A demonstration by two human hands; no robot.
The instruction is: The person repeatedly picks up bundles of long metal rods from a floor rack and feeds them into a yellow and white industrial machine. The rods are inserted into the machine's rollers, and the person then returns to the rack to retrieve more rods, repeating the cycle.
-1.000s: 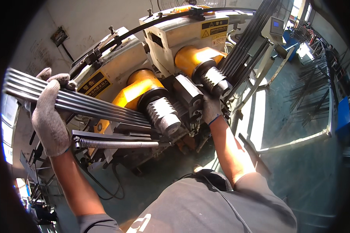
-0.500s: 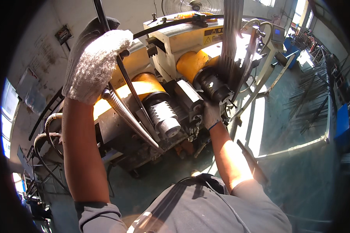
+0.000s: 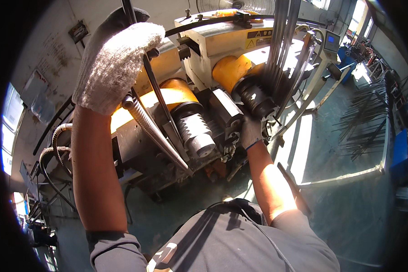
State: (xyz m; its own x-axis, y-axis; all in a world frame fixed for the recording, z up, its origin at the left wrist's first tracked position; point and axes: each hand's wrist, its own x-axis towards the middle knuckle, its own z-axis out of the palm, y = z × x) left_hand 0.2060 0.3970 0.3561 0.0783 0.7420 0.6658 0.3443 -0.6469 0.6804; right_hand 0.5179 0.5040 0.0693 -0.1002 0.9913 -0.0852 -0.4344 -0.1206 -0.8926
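My left hand (image 3: 118,68), in a whitish knit glove with a dark palm side, is raised at the upper left and closed around a dark slim metal bar (image 3: 128,10). Below the glove, a dark bar slants down along the machine, next to a ribbed metal hose (image 3: 145,122). My right hand (image 3: 250,131), also gloved, reaches low in front of the machine (image 3: 199,38), beside a grey metal block (image 3: 225,109). Its fingers are hidden in shadow. Two ridged roller shafts, the left (image 3: 192,127) and the right (image 3: 256,97), stick out toward me from yellow housings.
A streaked bundle of thin dark bars (image 3: 283,41) stands beside the right shaft. Farther right are a control box with a small screen (image 3: 331,41) and a frame (image 3: 344,179) around many loose bars (image 3: 365,120). A large fan (image 3: 235,5) is behind the machine.
The whole view has shifted slightly, so the machine sits a little lower and farther right. Both hands keep nearly the same places on the machine and bar.
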